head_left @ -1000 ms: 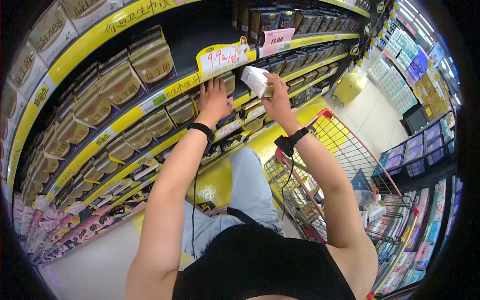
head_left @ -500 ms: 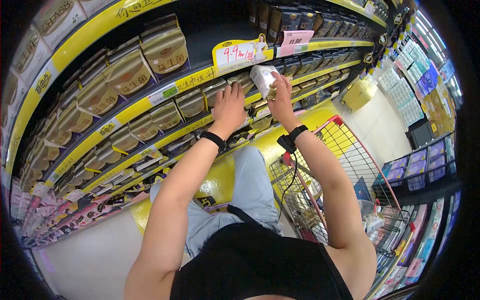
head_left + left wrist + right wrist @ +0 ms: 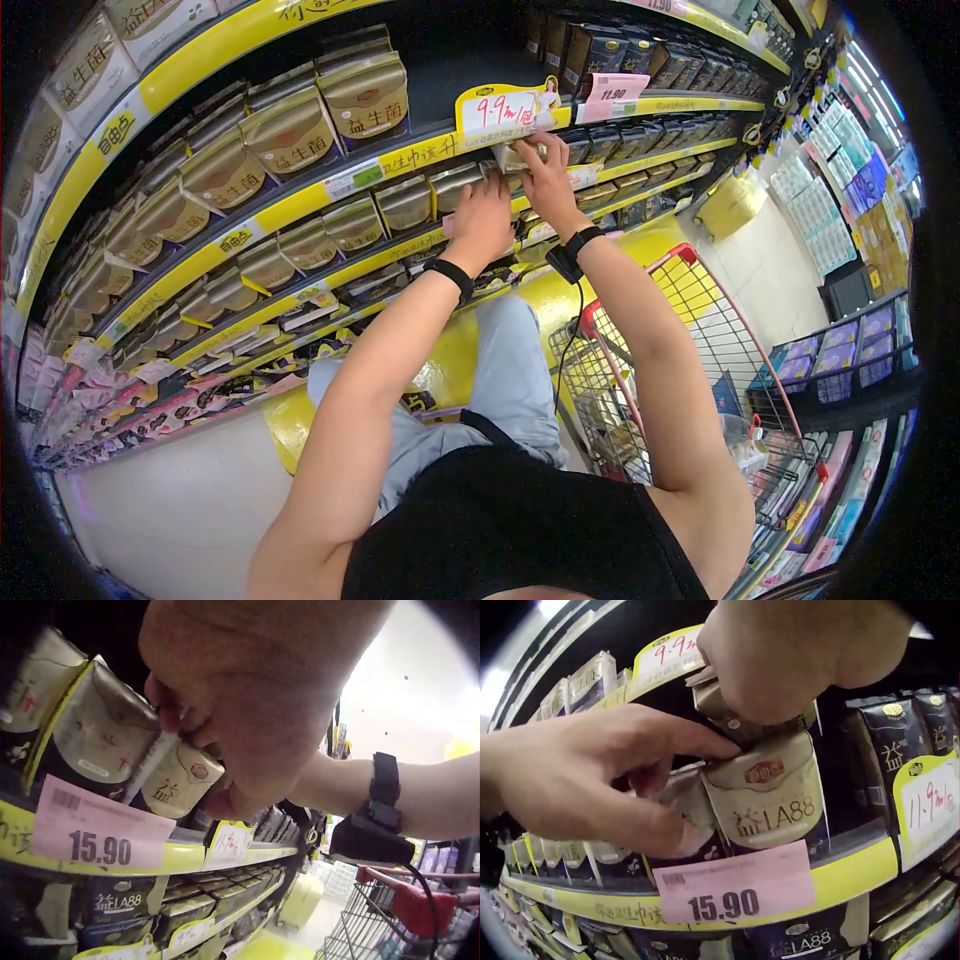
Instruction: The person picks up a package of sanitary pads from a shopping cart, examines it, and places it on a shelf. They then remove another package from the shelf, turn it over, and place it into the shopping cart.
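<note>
In the right wrist view, the left hand reaches in from the left, its index finger touching the top of a gold LA88 pack and its thumb at the neighbouring pack's front. Above, the right hand grips another gold pack, which sits tilted over the LA88 pack; its fingertips are largely hidden. The head view shows both hands close together at the shelf, the left hand beside the right hand. A pink 15.90 tag hangs below the LA88 pack.
A yellow-and-white 9.9 sign stands just above the hands. Gold packs line the shelves leftward, dark packs rightward. A wire shopping cart is beside the person's right arm, and a yellow suitcase-like object stands beyond it.
The right hand has lowered its pack from in front of the shelf into the row beneath the 9.9 sign. Both hands are now closer together; the left hand remains at the packs.
</note>
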